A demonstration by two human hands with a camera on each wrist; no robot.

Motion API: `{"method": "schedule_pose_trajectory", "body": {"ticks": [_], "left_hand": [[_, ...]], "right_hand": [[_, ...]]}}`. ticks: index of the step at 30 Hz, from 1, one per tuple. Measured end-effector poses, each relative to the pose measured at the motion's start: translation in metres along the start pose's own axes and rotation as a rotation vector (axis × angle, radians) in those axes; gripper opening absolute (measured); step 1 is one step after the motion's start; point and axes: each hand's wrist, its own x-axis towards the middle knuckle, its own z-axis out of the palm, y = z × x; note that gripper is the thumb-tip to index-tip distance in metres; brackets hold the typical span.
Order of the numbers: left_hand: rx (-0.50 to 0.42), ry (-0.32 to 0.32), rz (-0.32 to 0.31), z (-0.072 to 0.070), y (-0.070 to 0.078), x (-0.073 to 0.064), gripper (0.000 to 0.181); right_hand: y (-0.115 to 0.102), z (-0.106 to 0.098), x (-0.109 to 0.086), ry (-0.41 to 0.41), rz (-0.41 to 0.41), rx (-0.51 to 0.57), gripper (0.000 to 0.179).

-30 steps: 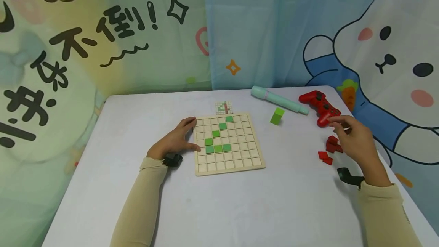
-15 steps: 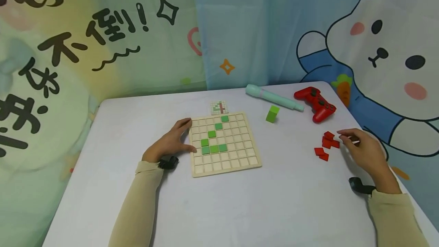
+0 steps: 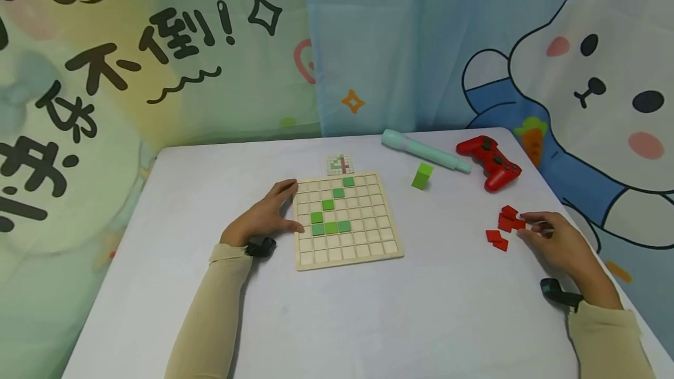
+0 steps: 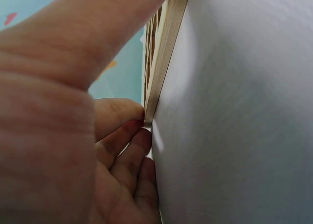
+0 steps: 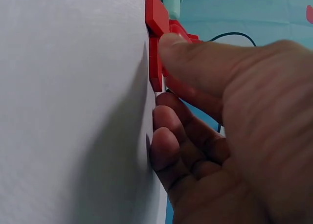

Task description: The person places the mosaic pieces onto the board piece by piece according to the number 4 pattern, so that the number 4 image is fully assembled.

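A square wooden grid board (image 3: 363, 244) lies mid-table, with several green tiles (image 3: 331, 228) set in its cells. My left hand (image 3: 265, 214) rests on the board's left edge, thumb and fingers spread apart along it. The wooden edge (image 4: 167, 53) runs between thumb and forefinger in the left wrist view. On the right, my right hand (image 3: 560, 244) has thumb and forefinger around the nearest red tile (image 3: 518, 224) of a small loose group (image 3: 497, 240). The right wrist view shows the thumb (image 5: 178, 48) over a red tile (image 5: 155, 62); the exact contact is partly hidden.
Behind the board lies a small printed pattern card (image 3: 339, 164). A green block (image 3: 422, 176) stands right of it. A mint-green tube (image 3: 426, 152) and a red game controller (image 3: 489, 162) lie along the back right. A printed curtain (image 3: 368, 45) hangs behind the table.
My right hand has come away from beside the controller, moved toward the near right, and reached the red tiles. My left hand stays at the board's edge. The head view shifted slightly.
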Motion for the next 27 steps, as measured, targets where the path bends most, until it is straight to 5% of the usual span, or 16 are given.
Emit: {"method": "schedule_pose_trajectory", "body": {"ticks": [20, 27], "left_hand": [[-0.019, -0.003, -0.002, -0.001, 0.000, -0.001, 0.117], [-0.008, -0.001, 0.001, 0.001, -0.002, 0.000, 0.118]], "right_hand": [[0.001, -0.004, -0.003, 0.050, -0.003, -0.071, 0.047], [-0.001, -0.016, -0.013, 0.108, -0.080, -0.146, 0.036]]}}
